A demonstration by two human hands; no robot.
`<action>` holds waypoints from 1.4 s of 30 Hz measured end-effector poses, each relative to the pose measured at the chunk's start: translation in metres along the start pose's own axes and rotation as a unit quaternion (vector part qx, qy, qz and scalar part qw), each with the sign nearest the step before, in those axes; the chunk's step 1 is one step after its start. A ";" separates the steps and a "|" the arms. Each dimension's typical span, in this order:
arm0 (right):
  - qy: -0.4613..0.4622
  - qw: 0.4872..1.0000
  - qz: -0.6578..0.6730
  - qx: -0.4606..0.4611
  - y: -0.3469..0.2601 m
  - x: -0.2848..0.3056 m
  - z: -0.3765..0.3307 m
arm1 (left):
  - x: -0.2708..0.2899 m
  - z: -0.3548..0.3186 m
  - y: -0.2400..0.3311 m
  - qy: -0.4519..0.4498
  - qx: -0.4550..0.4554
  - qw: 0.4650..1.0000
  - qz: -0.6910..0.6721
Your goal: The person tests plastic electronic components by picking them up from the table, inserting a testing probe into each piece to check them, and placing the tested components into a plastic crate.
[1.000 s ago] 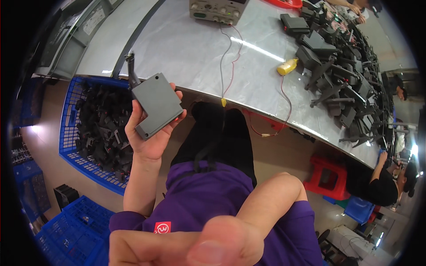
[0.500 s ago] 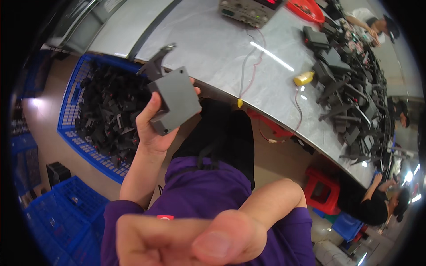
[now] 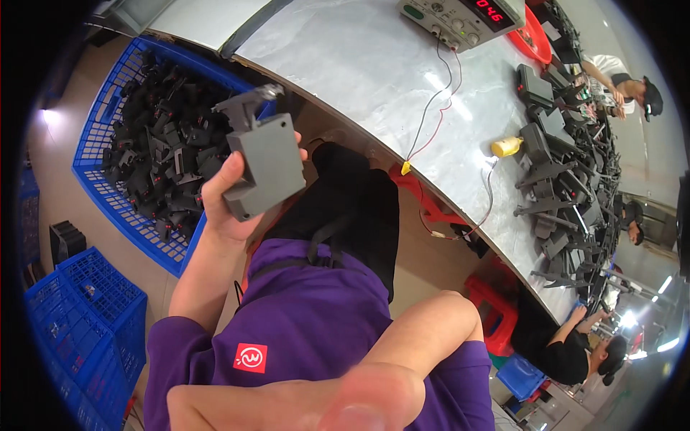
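Observation:
My left hand (image 3: 230, 197) grips a dark grey plastic housing (image 3: 272, 167), boxy, with a bracket-like arm (image 3: 248, 104) sticking up from its far end. The thumb lies along the housing's left side, and fingertips show past its right edge. My right hand (image 3: 302, 406) looms large and blurred at the lower edge, very close to the camera. Its fingers are bent inward with the thumb near them; the fingertips run out of the picture, so anything in them is hidden. Left of the housing, a blue basket (image 3: 136, 226) holds many similar black parts (image 3: 169, 144).
A grey-topped table (image 3: 345, 79) runs diagonally, bearing a power supply (image 3: 460, 21) with thin leads, a yellow bottle (image 3: 507, 146) and piled black devices (image 3: 557, 179). Blue crates (image 3: 93, 309) stand lower left. A red stool (image 3: 492, 309) is under the table. Other people sit at right.
The view has shifted, and more of the power supply shows. My left hand still holds the housing, now slightly further left in the picture. My right hand sits lower, more of it cut off.

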State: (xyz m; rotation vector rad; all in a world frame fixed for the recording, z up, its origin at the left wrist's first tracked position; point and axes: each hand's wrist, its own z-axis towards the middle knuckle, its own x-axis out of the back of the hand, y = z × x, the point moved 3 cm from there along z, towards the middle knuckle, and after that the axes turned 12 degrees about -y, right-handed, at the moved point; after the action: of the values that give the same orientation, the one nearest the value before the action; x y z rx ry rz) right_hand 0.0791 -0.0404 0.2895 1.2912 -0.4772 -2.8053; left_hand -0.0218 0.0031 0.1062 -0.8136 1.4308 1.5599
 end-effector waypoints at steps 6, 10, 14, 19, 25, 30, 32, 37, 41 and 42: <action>0.006 1.000 -0.001 -0.017 -0.002 0.005 -0.006 | 0.009 0.003 0.016 -0.005 -0.048 0.997 -0.054; 0.048 0.998 -0.017 -0.040 -0.005 -0.003 -0.007 | 0.010 0.001 0.018 0.002 -0.057 0.988 -0.142; 0.070 0.995 -0.021 -0.067 -0.013 -0.012 -0.001 | 0.014 0.001 0.018 -0.005 -0.063 0.968 -0.245; 0.410 0.868 0.175 -0.219 -0.009 -0.009 0.002 | 0.016 0.002 0.020 0.032 -0.071 0.958 -0.276; 0.037 0.999 0.017 -0.034 -0.001 -0.002 -0.006 | 0.039 -0.006 0.020 0.185 -0.131 0.912 -0.341; 0.206 0.953 -0.143 -0.168 -0.010 0.025 -0.029 | 0.056 -0.009 0.019 0.216 -0.137 0.901 -0.351; 0.295 0.836 -0.436 -0.158 -0.029 0.038 -0.038 | 0.059 -0.008 0.018 0.228 -0.140 0.897 -0.352; 0.456 0.695 -0.548 -0.096 -0.084 0.074 -0.099 | 0.074 -0.018 0.014 0.255 -0.161 0.888 -0.347; 0.504 0.660 -0.555 -0.049 -0.098 0.080 -0.140 | 0.082 -0.018 0.013 0.266 -0.157 0.876 -0.370; 0.522 0.627 -0.576 -0.059 -0.099 0.083 -0.150 | 0.085 -0.019 0.014 0.275 -0.152 0.874 -0.372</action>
State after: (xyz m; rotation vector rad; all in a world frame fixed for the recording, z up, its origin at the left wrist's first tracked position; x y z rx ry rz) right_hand 0.1472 0.0020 0.1083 3.5526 0.8710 -1.5730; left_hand -0.0722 -0.0024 0.0339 -1.8568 1.0154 0.9755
